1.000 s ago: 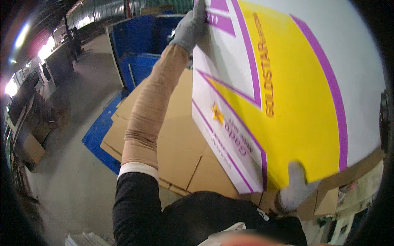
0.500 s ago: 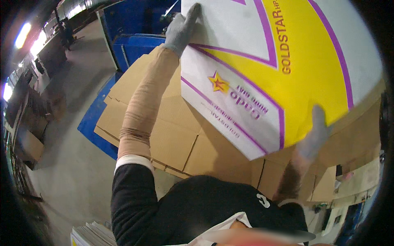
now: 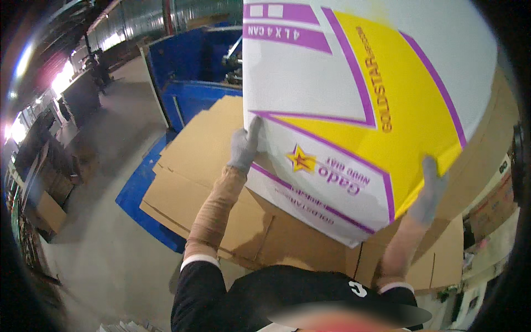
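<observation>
Grip: left hand (image 3: 245,146) and right hand (image 3: 432,191) grasp edges of a printed cardboard piece (image 3: 310,88). It slants, markings inverted; long axis unclear. Brown cardboard (image 3: 188,188) lies below.

Printed sheet (image 3: 415,110) smooth card; brown stack (image 3: 188,182) matt cardboard; gloves (image 3: 243,150) seemingly cloth.

I have the carton sheet (image 3: 315,72) before me, left hand (image 3: 244,149) at its left edge, right hand (image 3: 432,188) at its right. Beneath lie cardboard sheets (image 3: 193,171) on a platform (image 3: 133,189); behind stands, apparently, a machine (image 3: 199,55); floor (image 3: 94,238) stretches left.
</observation>
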{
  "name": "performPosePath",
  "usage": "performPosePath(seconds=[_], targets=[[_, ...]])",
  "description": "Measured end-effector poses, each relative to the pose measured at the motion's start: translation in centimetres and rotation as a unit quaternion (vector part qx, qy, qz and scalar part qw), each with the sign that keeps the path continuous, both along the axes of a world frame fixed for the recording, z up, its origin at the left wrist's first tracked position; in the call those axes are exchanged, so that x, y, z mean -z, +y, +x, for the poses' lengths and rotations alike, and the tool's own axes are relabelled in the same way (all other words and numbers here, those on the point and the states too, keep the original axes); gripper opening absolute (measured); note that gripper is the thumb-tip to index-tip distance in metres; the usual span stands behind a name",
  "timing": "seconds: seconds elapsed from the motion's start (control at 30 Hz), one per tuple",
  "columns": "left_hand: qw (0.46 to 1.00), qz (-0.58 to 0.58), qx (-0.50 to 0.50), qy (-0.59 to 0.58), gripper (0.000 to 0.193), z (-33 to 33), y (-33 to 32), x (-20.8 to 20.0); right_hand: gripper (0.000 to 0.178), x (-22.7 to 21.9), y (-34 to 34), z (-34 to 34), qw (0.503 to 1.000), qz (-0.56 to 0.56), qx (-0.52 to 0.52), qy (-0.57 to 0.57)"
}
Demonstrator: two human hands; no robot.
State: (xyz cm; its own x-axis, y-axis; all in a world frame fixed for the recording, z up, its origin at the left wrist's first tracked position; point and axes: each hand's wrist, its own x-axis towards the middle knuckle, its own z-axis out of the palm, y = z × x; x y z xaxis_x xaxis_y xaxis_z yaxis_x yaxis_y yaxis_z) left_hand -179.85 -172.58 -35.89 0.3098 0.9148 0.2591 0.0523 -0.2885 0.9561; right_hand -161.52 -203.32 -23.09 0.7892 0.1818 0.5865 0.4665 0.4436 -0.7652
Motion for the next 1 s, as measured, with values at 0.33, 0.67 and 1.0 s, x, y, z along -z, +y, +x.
performPosePath(seconds=[0.33, 0.67, 1.0], targets=[[0.943, 0.267, 0.009, -0.199, 0.085, 2.1, 1.9, -26.1, 0.052, 2.7, -4.8, -0.5, 0.997, 0.024, -0.066, 0.012], [0.963, 0.221, 0.035, -0.152, 0.09, -0.2, 2.5, -26.6, 0.043, 2.1, -1.9, 0.8, 0.995, -0.008, -0.09, 0.042], [0.952, 0.252, -0.053, 0.168, 0.098, 3.1, 11.0, -26.3, 0.039, -5.2, 0.7, 1.0, 0.916, 0.043, -0.38, 0.122]])
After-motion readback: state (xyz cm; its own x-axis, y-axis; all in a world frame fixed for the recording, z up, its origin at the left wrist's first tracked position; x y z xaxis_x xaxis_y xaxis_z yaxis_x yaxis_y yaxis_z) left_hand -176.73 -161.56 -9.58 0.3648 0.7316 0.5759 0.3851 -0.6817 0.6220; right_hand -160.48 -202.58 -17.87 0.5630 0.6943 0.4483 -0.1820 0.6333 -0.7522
